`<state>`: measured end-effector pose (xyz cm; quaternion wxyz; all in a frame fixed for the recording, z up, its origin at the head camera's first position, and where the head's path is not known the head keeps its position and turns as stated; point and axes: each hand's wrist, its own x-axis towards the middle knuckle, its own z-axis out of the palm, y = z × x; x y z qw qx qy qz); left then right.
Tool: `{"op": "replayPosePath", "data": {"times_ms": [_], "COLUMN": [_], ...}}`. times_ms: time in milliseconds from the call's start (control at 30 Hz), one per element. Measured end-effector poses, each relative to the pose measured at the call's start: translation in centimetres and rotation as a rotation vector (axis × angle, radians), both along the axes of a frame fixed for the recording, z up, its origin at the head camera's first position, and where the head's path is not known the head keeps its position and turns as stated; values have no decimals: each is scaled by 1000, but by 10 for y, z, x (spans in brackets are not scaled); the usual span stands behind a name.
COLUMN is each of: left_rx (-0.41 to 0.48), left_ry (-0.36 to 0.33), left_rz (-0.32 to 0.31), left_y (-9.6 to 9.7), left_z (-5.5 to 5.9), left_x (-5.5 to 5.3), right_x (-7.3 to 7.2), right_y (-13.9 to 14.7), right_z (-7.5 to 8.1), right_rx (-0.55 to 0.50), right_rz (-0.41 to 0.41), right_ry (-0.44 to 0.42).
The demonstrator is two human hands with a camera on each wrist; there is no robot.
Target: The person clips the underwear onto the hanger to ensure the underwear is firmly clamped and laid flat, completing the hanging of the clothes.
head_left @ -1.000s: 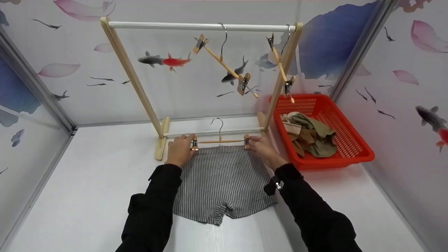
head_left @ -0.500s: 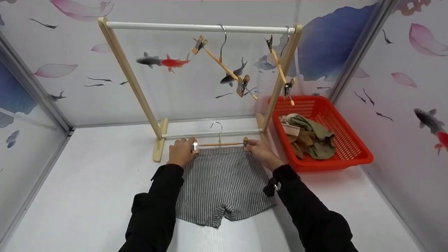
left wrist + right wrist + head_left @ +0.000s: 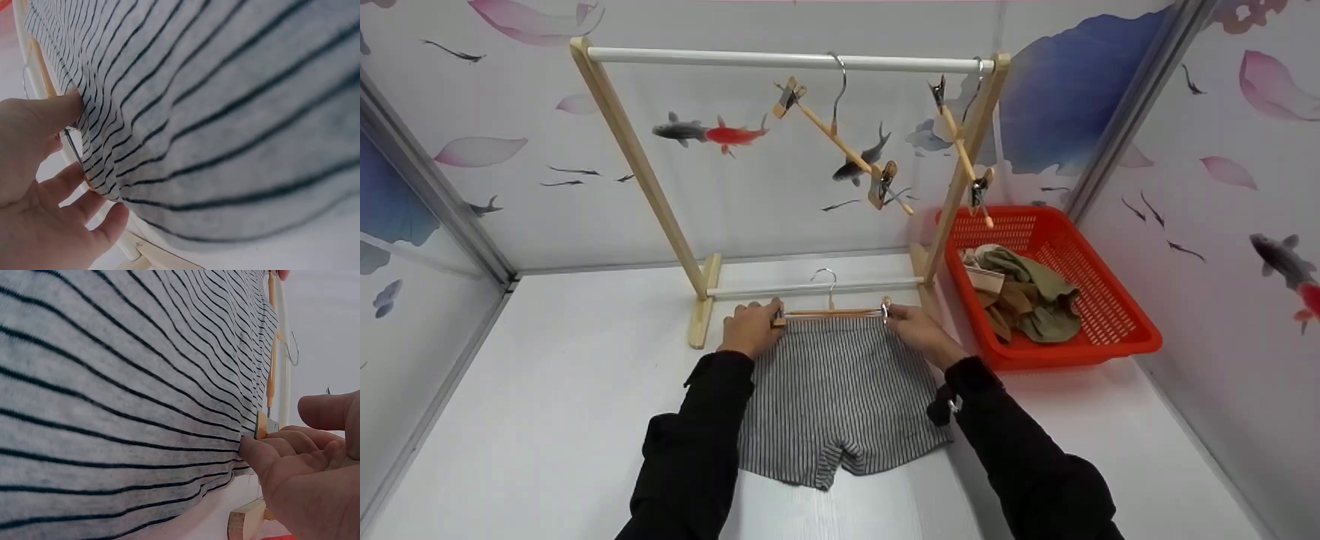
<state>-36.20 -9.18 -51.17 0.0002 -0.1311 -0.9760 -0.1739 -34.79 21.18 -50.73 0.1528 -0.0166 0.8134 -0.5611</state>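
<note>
Right now, a pair of striped shorts is lying flat on the white table, spreading from the middle of the head view towards 6 o'clock, with its waistband facing 12. A wooden hanger is lying along that waistband, its metal hook pointing to 12 o'clock.

The left hand is pinching the 9 o'clock clip of this hanger, its thumb also pressing the striped cloth. The right hand is touching the 3 o'clock clip and the waistband's corner with bent fingers; its thumb is standing apart in the right wrist view (whether the hand is truly gripping, I cannot tell). The 2 black sleeves, the left sleeve and the right sleeve, are reaching in from 7 and 5 o'clock.

Towards 12, a rack with wooden posts is standing over its low white rail, and 2 more hangers are hanging from its top bar: a middle hanger at 12 o'clock and an end hanger at 1. At 3 o'clock, a red basket is holding crumpled green and brown clothes.
</note>
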Motion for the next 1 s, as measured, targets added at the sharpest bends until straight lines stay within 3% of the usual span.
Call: {"op": "replayPosePath", "data": {"times_ms": [133, 200, 500, 767, 867, 933, 1000], "left_rx": [4, 11, 17, 0, -27, -58, -83], "left_ry": [-160, -203, -166, -136, -82, 18, 166], "left_rz": [-24, -31, 5, 29, 2, -49, -139], "left_y": [-4, -6, -7, -2, -3, -6, -10], "left_z": [4, 4, -7, -4, -4, -4, -3], "left_x": [1, 1, -3, 1, 3, 4, 4], "right_x": [0, -1, 2, 2, 3, 5, 5], "right_y": [0, 1, -1, 1, -4, -10, -20], "right_z": [0, -1, 0, 2, 6, 11, 18], "right_rx": [12, 15, 8, 19, 135, 249, 339], "right_rz": [9, 8, 7, 10, 1, -16, -31], "right_ry": [1, -1, 2, 26, 125, 226, 309]}}
